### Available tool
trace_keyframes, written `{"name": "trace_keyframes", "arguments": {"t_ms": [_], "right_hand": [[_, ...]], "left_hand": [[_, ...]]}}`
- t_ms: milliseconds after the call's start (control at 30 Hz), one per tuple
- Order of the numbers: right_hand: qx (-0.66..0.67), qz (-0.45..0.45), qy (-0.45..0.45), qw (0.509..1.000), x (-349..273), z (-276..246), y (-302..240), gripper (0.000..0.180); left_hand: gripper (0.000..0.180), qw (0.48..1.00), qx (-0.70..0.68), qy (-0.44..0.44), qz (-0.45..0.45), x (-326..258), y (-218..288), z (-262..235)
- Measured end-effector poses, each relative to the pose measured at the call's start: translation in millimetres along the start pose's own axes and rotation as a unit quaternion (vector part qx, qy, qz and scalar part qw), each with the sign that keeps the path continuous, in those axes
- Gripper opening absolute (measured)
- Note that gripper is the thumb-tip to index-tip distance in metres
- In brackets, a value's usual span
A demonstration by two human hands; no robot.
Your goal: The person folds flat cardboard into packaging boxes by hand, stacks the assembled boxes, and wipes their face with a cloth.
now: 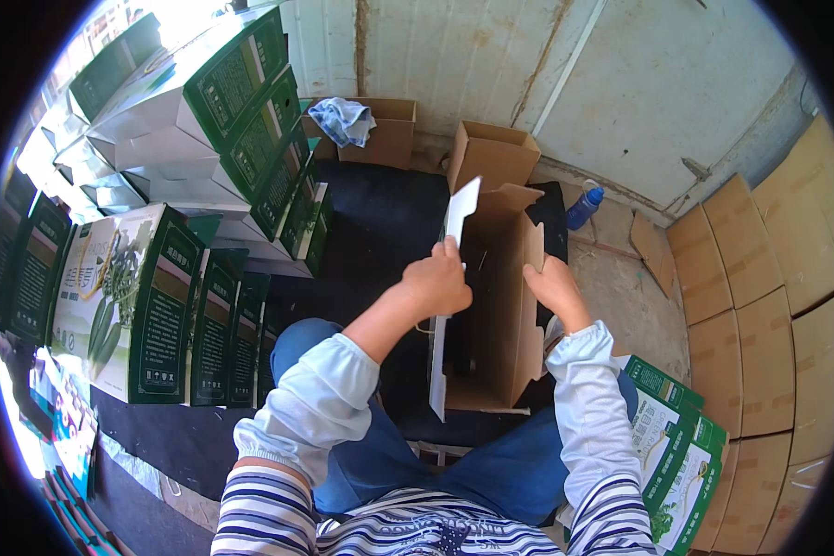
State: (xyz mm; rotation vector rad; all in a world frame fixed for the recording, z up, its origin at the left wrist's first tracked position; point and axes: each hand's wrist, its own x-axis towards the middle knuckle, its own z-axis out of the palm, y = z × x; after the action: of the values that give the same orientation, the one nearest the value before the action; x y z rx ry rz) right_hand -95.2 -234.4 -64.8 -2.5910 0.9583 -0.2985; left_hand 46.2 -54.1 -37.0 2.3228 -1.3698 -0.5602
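Between my knees stands an upright brown cardboard carton (496, 375), its top open and its flaps raised. The inside is dark, and I cannot make out its contents. My left hand (435, 281) is closed on a white cardboard panel (438, 366) along the carton's left side. A short yellowish cord shows beside that panel; whether the panel belongs to the carton or to a separate box, I cannot tell. My right hand (558, 289) grips the brown flap (534, 246) on the right, thumb on the inner side and the other fingers mostly hidden.
Green-and-white printed boxes (236, 120) are stacked at left, with more boxes (111, 301) standing nearer. Further printed boxes (672, 445) lie by my right leg. Brown cartons (741, 278) line the right side. A blue bottle (585, 206) and an open carton (493, 153) stand ahead.
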Motion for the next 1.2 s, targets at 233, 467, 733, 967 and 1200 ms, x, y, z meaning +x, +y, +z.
{"name": "trace_keyframes", "arguments": {"t_ms": [233, 467, 733, 967, 1200], "right_hand": [[0.053, 0.029, -0.007, 0.998, 16.9, -2.4, -19.0, 0.036], [0.076, 0.033, 0.001, 0.997, 30.3, 13.1, -14.4, 0.035], [0.021, 0.046, -0.035, 0.998, 28.8, 12.9, -17.5, 0.036], [0.009, -0.350, 0.003, 0.937, -48.3, -37.0, -75.3, 0.029], [-0.059, -0.273, -0.296, 0.914, -113.4, -26.6, -54.2, 0.028]], "left_hand": [[0.080, 0.992, 0.036, 0.105, 0.055, 14.3, 0.1, 14.5], [0.065, 0.990, 0.094, 0.095, 0.053, 34.5, 6.8, 34.5], [0.063, 0.996, 0.092, -0.001, 0.016, 52.5, 5.5, 40.7], [0.065, 0.996, 0.084, 0.006, -0.005, 51.0, -2.5, 46.6], [0.061, 0.995, 0.094, 0.010, 0.013, 49.8, -2.8, 46.5]]}}
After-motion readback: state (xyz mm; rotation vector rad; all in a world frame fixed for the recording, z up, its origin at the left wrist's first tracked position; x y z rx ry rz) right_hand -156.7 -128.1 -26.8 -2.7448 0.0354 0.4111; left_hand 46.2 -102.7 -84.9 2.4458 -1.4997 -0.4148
